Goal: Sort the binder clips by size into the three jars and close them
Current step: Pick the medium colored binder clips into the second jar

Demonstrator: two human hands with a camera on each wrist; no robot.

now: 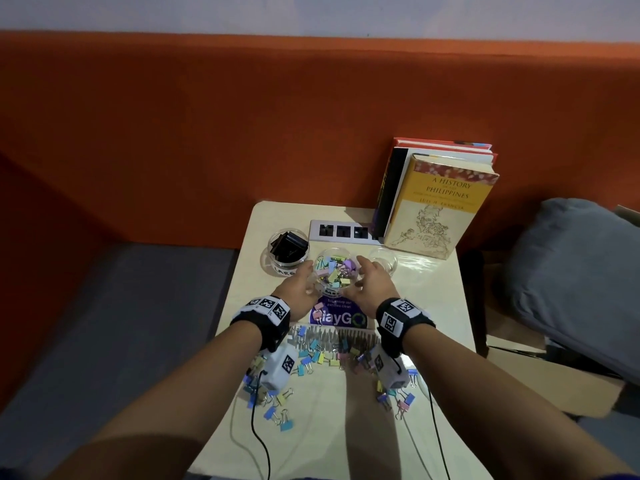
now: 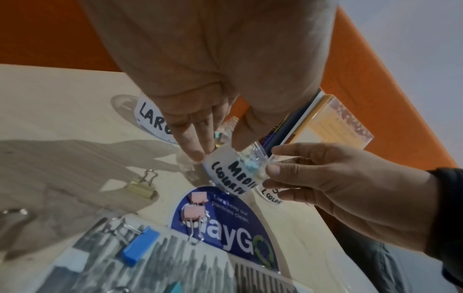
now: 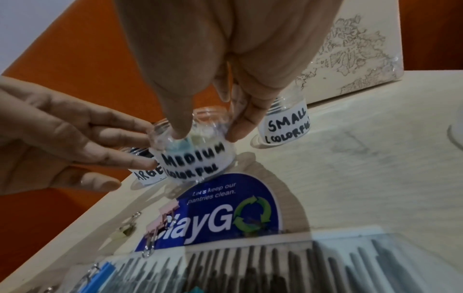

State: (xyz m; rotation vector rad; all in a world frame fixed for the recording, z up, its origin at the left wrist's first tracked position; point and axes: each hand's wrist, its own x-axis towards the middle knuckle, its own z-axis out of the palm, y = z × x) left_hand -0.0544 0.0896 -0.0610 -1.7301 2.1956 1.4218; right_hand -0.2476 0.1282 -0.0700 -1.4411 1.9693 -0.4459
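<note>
The clear jar labelled MEDIUM COLORFUL point(image 1: 337, 273) point(image 2: 233, 174) point(image 3: 192, 160) holds several pastel binder clips and sits tilted over the blue sticker. My right hand point(image 1: 363, 282) point(image 3: 208, 132) pinches it, thumb in front and fingers on its right side. My left hand point(image 1: 310, 285) point(image 2: 218, 146) touches its left side with straight fingers. The LARGE jar point(image 1: 289, 251) point(image 2: 155, 121) with black clips stands at the left. The SMALL COLORFUL jar point(image 1: 382, 259) point(image 3: 285, 124) stands at the right and looks empty. All three jars have no lids on. Several loose pastel clips point(image 1: 311, 358) lie under my wrists.
Books point(image 1: 436, 206) lean at the table's back right, with a white socket strip point(image 1: 341, 232) beside them. A blue ClayGo sticker point(image 1: 337, 315) lies under the jar. A pink clip point(image 2: 195, 213) and a gold clip point(image 2: 140, 189) lie near it. Wrist cables trail over the front edge.
</note>
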